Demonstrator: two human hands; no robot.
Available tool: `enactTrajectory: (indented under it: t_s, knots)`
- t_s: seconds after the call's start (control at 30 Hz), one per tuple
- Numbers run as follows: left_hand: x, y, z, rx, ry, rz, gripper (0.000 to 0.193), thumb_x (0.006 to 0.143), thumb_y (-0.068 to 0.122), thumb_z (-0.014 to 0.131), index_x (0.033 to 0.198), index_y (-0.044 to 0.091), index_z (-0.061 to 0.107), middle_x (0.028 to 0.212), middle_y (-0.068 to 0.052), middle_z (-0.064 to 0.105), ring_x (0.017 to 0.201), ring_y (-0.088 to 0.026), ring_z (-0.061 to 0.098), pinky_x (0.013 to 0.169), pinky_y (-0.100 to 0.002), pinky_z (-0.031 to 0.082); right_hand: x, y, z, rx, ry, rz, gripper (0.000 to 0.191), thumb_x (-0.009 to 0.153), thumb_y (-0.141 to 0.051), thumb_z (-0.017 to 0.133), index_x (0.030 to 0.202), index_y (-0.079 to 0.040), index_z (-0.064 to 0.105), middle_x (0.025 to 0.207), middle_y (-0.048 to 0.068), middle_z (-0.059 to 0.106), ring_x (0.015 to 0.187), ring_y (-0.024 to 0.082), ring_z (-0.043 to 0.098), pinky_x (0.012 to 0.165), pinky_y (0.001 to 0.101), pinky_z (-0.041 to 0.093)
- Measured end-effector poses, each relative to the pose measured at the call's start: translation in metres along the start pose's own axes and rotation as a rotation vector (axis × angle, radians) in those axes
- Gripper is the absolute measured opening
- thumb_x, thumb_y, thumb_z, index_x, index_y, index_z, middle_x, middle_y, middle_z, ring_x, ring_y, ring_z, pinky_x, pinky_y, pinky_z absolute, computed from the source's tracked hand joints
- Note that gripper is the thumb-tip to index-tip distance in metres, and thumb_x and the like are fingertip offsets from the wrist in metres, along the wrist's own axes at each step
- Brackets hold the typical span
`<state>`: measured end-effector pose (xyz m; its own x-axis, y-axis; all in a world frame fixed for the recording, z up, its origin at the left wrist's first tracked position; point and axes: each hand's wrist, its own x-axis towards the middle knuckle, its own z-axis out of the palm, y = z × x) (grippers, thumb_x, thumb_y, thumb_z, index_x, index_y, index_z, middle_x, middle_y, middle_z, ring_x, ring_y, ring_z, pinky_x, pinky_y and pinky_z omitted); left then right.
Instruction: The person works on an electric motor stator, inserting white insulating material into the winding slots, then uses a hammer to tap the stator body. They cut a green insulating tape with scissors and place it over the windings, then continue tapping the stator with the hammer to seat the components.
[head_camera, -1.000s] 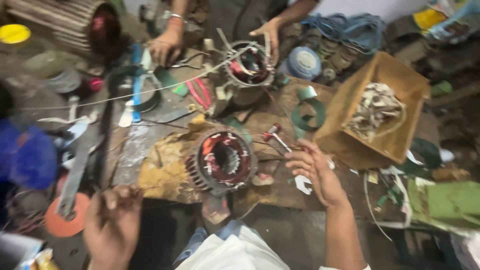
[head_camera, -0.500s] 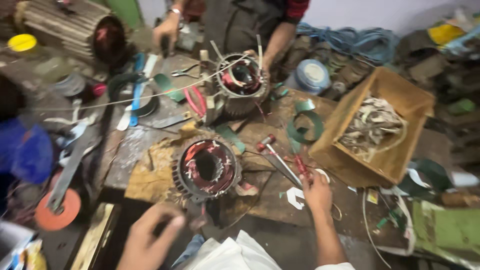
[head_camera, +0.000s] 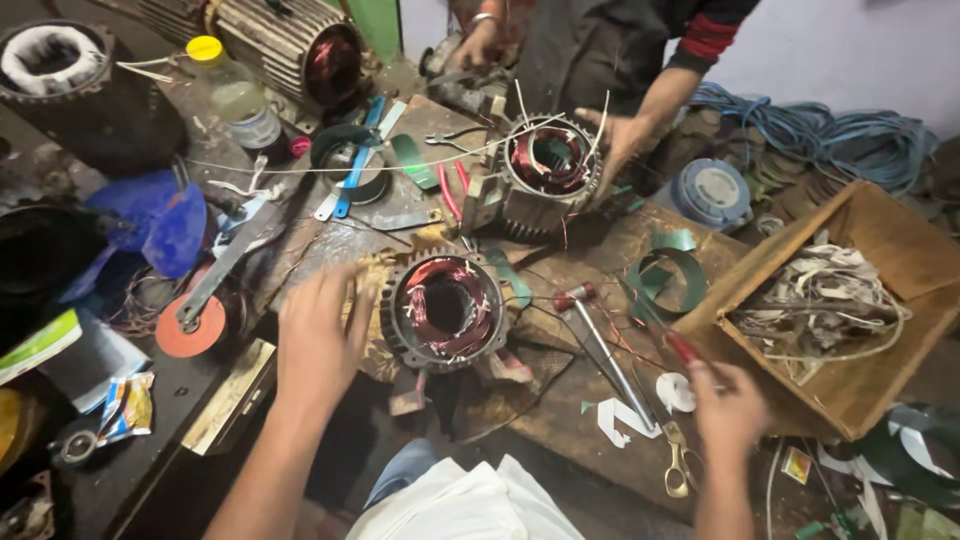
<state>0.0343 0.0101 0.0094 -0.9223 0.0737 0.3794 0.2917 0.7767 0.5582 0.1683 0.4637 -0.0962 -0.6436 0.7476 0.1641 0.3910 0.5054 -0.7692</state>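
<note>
My hands at a motor stator (head_camera: 445, 310) on the counter (head_camera: 560, 410).
My left hand (head_camera: 320, 335) touches its casing, fingers released; my right hand (head_camera: 728, 405) grasps a red-handled tool (head_camera: 668, 338).

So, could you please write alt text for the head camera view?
The person's left hand rests beside a motor stator with copper windings on a cluttered workbench, while the right hand reaches toward scissors. Opposite, another person's hand steadies a second stator.

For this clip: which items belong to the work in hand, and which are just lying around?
In hand: left hand at finned motor stator; right hand by red-handled screwdriver.
Lying about: scissors, cardboard box, yellow-capped bottle, blue cable.
</note>
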Motion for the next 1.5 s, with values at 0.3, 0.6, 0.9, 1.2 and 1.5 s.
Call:
enactTrajectory:
  t_s: [0.3, 0.6, 0.9, 1.2, 1.5]
  knots:
    - [-0.057, 0.038, -0.004, -2.062, -0.477, -0.505, 0.083, 0.094, 0.067, 0.047, 0.151, 0.006, 0.038, 0.111, -0.017, 0.071, 0.097, -0.031, 0.068, 0.089, -0.042, 0.052, -0.016, -0.025, -0.057, -0.006, 0.165, -0.417, 0.027, 0.102, -0.025, 0.081, 0.108, -0.001, 0.069, 0.095, 0.008, 0.068, 0.084, 0.016, 0.063, 0.08, 0.0313, 0.051]
    - [-0.013, 0.079, 0.014, -2.081, 0.017, -0.631, 0.092, 0.1, 0.068, 0.032, 0.161, 0.0, 0.023, 0.134, -0.018, 0.068, 0.098, -0.022, 0.064, 0.095, -0.038, 0.05, -0.035, -0.053, 0.0, -0.002, 0.103, -0.357, 0.034, 0.084, -0.028, 0.078, 0.104, -0.003, 0.067, 0.095, 0.014, 0.069, 0.082, 0.028, 0.067, 0.076, 0.0391, 0.053]
    - [-0.027, 0.106, 0.021, -0.964, -0.566, 0.978, 0.023, 0.101, 0.027, 0.05, 0.097, 0.004, 0.046, 0.098, -0.01, 0.057, 0.087, -0.023, 0.061, 0.087, -0.033, 0.053, -0.052, -0.032, 0.02, 0.01, 0.012, -0.524, 0.021, 0.09, -0.024, 0.072, 0.101, -0.006, 0.069, 0.091, 0.013, 0.072, 0.083, 0.031, 0.069, 0.076, 0.0392, 0.053]
    - [-0.009, 0.117, 0.018, 0.137, -0.39, 0.517, 0.033, 0.083, 0.035, 0.069, 0.099, 0.007, 0.062, 0.096, -0.011, 0.063, 0.097, -0.033, 0.061, 0.084, -0.047, 0.047, -0.051, -0.017, 0.029, 0.118, -0.073, -0.247, 0.017, 0.089, -0.019, 0.071, 0.098, -0.005, 0.069, 0.067, 0.007, 0.071, 0.06, 0.016, 0.072, 0.062, 0.0331, 0.056]
    - [-0.045, 0.052, 0.072, 0.314, -0.264, 0.408, 0.058, 0.086, 0.036, 0.064, 0.13, -0.001, 0.055, 0.134, -0.017, 0.06, 0.129, -0.033, 0.049, 0.112, -0.052, 0.027, -0.06, -0.012, 0.045, 0.329, -0.1, -0.204, 0.015, 0.089, -0.012, 0.07, 0.099, -0.001, 0.066, 0.078, 0.007, 0.069, 0.054, 0.013, 0.069, 0.051, 0.0272, 0.055]
